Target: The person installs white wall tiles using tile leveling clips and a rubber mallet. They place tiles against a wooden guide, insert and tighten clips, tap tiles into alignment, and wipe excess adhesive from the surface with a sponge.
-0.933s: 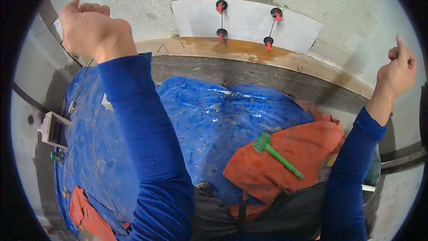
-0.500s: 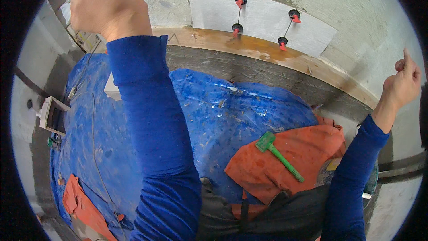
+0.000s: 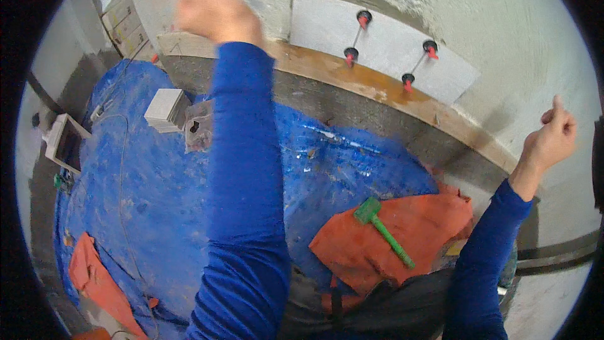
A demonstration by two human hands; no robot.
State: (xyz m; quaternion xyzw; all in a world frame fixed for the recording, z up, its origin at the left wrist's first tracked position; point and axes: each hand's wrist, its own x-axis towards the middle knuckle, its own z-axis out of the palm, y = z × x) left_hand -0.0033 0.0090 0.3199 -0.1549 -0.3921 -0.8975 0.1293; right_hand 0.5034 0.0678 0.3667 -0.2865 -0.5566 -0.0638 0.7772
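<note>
My left hand is raised at the upper left in front of the wall, smeared by motion, its fingers curled in. My right hand is up at the far right close to the wall, index finger pointing upward and the others folded; whatever either hand holds is not visible. Between them a long pale tile lies against the wall. Two pairs of black suction cups with red levers sit on its face, each pair joined by a thin rod. A wooden board runs along the tile's lower edge.
A green mallet rests on an orange cloth before me. Blue sheeting covers the floor, with a stack of tiles, a cable and a white-framed box at left. More orange cloth lies lower left.
My left hand has swung right and a little lower. My right hand has shifted slightly left and down. The view has turned a little, and the tile stack shows more fully.
</note>
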